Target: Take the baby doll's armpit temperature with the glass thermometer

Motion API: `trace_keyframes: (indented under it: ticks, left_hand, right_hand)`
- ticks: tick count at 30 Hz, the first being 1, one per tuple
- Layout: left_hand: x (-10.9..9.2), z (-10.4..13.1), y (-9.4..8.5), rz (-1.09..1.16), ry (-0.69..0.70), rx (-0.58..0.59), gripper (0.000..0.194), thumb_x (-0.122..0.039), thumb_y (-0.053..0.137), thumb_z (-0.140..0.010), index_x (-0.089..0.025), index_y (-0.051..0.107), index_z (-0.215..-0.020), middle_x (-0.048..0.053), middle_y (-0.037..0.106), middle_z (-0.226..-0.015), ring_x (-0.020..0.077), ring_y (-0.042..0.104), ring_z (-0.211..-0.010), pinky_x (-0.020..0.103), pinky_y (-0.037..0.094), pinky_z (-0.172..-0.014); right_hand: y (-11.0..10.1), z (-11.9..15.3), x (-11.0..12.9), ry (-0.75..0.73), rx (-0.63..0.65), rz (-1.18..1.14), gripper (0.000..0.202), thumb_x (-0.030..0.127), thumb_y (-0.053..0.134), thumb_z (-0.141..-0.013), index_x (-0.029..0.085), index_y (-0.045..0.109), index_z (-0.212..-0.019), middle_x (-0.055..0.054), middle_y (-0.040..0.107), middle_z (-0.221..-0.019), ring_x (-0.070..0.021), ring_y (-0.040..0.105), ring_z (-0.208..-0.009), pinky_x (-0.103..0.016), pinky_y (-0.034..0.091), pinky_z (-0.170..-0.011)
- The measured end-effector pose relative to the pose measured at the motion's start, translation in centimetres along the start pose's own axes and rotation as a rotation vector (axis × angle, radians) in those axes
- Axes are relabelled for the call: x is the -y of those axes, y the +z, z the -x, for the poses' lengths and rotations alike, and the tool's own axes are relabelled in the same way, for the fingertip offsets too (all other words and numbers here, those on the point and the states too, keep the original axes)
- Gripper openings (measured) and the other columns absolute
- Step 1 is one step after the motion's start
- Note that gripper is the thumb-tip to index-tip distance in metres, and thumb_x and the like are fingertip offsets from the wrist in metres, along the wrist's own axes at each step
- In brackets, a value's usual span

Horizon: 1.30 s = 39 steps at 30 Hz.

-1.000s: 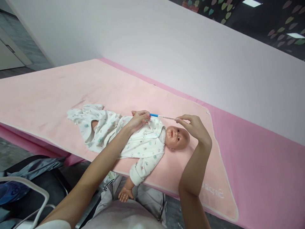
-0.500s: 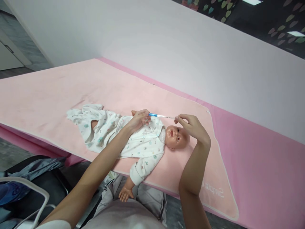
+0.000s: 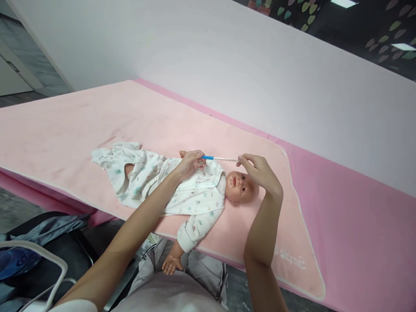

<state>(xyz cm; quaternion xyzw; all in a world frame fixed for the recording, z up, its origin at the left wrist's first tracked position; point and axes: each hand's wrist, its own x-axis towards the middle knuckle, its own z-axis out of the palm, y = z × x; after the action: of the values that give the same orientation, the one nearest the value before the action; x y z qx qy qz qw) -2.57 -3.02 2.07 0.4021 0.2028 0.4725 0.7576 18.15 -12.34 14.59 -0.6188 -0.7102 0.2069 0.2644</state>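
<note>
Above the chest of a baby doll (image 3: 198,190) I hold a thin glass thermometer (image 3: 225,160) with a blue end. My left hand (image 3: 191,165) pinches it at the blue end, and the fingertips of my right hand (image 3: 256,167) close on the clear end. Fine marks show along the clear stem between my hands. The doll lies on its back in a white patterned outfit, its head to the right, just below my right hand. One doll arm hangs over the table's near edge.
A pale pink mat (image 3: 81,117) covers much of the pink table (image 3: 364,225). A white wall (image 3: 211,65) rises behind it. At the lower left stands a dark chair (image 3: 71,255) with cloth on it, beside a white curved frame (image 3: 48,251).
The thermometer has turned slightly about its length; its blue end and marked stem look different. My right hand and wrist have shifted a little left. The doll has stayed put.
</note>
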Motion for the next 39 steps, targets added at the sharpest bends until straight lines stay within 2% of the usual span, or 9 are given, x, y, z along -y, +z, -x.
trace_keyframes:
  ticks: [13, 19, 24, 27, 30, 34, 36, 39]
  left_hand:
    - [-0.2, 0.1, 0.4, 0.000, 0.076, 0.003, 0.034, -0.038, 0.073, -0.065, -0.012, 0.054, -0.055, 0.001, 0.052, -0.054, 0.0102, 0.049, -0.052, 0.021, 0.041, -0.046]
    - [-0.1, 0.0, 0.2, 0.003, 0.076, -0.002, 0.034, -0.037, 0.070, -0.069, -0.013, 0.054, -0.053, 0.001, 0.052, -0.053, 0.0096, 0.048, -0.051, 0.022, 0.039, -0.048]
    - [-0.2, 0.0, 0.2, 0.016, 0.061, -0.021, 0.034, -0.036, 0.069, -0.069, -0.013, 0.053, -0.049, 0.000, 0.049, -0.049, 0.0095, 0.047, -0.049, 0.022, 0.038, -0.048]
    - [-0.2, 0.1, 0.3, -0.024, 0.060, -0.017, 0.037, -0.036, 0.069, -0.068, -0.013, 0.051, -0.044, 0.000, 0.047, -0.045, 0.0095, 0.047, -0.047, 0.022, 0.039, -0.049]
    - [-0.1, 0.1, 0.3, -0.096, 0.072, 0.053, 0.044, -0.044, 0.069, -0.068, -0.013, 0.050, -0.043, 0.001, 0.048, -0.045, 0.0107, 0.049, -0.047, 0.023, 0.039, -0.050]
    - [0.3, 0.3, 0.6, -0.325, -0.017, 0.175, 0.052, -0.062, 0.058, -0.072, -0.012, 0.059, -0.055, 0.003, 0.053, -0.051, 0.0113, 0.048, -0.046, 0.024, 0.036, -0.046]
    - [0.4, 0.5, 1.1, -0.567, -0.054, 0.248, 0.048, -0.058, 0.056, -0.077, -0.011, 0.064, -0.064, 0.002, 0.054, -0.054, 0.0100, 0.045, -0.046, 0.022, 0.032, -0.044]
    - [0.4, 1.0, 1.7, -0.872, -0.002, 0.348, 0.031, -0.043, 0.062, -0.076, -0.013, 0.069, -0.077, 0.003, 0.060, -0.065, 0.0106, 0.050, -0.057, 0.021, 0.034, -0.051]
  right_hand:
    - [0.8, -0.5, -0.2, 0.014, -0.036, 0.010, 0.043, 0.046, 0.035, -0.091, 0.018, 0.056, -0.065, 0.003, 0.049, -0.061, -0.0104, 0.041, -0.055, -0.025, 0.031, -0.057]
    - [1.2, -0.6, -0.3, 0.051, -0.044, 0.004, 0.043, 0.045, 0.036, -0.091, 0.018, 0.053, -0.062, 0.003, 0.045, -0.058, -0.0100, 0.041, -0.055, -0.024, 0.031, -0.056]
    - [1.6, -0.7, 0.1, 0.025, -0.086, 0.019, 0.044, 0.044, 0.034, -0.092, 0.018, 0.051, -0.061, 0.004, 0.041, -0.055, -0.0102, 0.041, -0.053, -0.024, 0.029, -0.055]
    - [2.1, -0.7, 0.4, -0.003, -0.118, 0.036, 0.044, 0.043, 0.035, -0.092, 0.018, 0.050, -0.060, 0.003, 0.044, -0.056, -0.0102, 0.042, -0.054, -0.025, 0.029, -0.056]
    - [2.3, -0.4, 0.7, -0.026, -0.153, 0.017, 0.045, 0.043, 0.034, -0.093, 0.018, 0.050, -0.060, 0.002, 0.051, -0.060, -0.0106, 0.046, -0.058, -0.024, 0.030, -0.057]
    - [1.1, 1.8, 0.5, -0.042, -0.212, 0.039, 0.045, 0.043, 0.037, -0.092, 0.018, 0.049, -0.057, 0.002, 0.052, -0.059, -0.0110, 0.048, -0.059, -0.024, 0.032, -0.059]
    - [0.5, 4.2, -0.1, -0.033, -0.286, 0.096, 0.044, 0.041, 0.040, -0.091, 0.018, 0.049, -0.056, 0.002, 0.050, -0.057, -0.0110, 0.048, -0.058, -0.024, 0.032, -0.061]
    - [1.0, 9.0, -1.4, 0.015, -0.450, 0.123, 0.041, 0.038, 0.042, -0.091, 0.017, 0.051, -0.057, 0.002, 0.053, -0.058, -0.0117, 0.051, -0.061, -0.024, 0.035, -0.064]
